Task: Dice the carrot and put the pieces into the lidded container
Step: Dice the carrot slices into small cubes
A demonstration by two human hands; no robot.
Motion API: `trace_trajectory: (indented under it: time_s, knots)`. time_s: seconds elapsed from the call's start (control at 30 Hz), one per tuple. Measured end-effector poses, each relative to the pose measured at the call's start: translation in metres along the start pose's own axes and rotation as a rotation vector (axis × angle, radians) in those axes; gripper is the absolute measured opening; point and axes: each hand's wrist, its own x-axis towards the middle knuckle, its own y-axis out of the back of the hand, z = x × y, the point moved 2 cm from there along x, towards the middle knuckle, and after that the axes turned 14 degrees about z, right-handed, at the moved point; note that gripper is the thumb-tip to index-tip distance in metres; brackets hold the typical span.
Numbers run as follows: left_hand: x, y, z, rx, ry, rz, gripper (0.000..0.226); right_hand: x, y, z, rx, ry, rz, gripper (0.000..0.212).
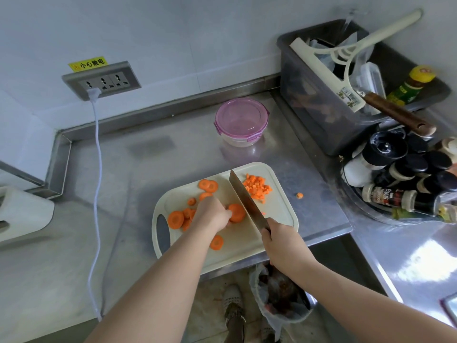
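Far beyond the left hand [212, 215], which pinches a carrot slice [237, 213], and off to its left, a yellow sticker [88, 63] on the wall just above the socket panel [101, 81] reads 小心触电 in black, with a small warning triangle at its left end. Right of the right hand [280, 243], which grips the knife [244, 196], a spice jar [385, 195] lying on its side carries a dark label with white Chinese characters, too blurred to read. Farther beyond that hand, the squeegee [326, 74] bears a printed label and the yellow-capped bottle [408, 86] a green one; neither can be made out
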Motion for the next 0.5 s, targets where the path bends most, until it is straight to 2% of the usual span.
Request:
trace_trajectory:
  time_s: [0.3, 0.43, 0.5]
  knots:
    - [-0.01, -0.008, -0.001, -0.119, 0.002, 0.166, 0.016, 0.009, -0.008, -0.011, -0.003, 0.065, -0.019, 0.022]
    - [-0.011, -0.008, -0.001, -0.182, 0.027, 0.162, 0.016, 0.012, -0.008, -0.012, -0.042, 0.094, -0.036, 0.025]
    - [-0.013, -0.008, -0.001, -0.246, 0.055, 0.153, 0.019, 0.011, -0.004, -0.01, -0.036, 0.102, 0.017, 0.028]
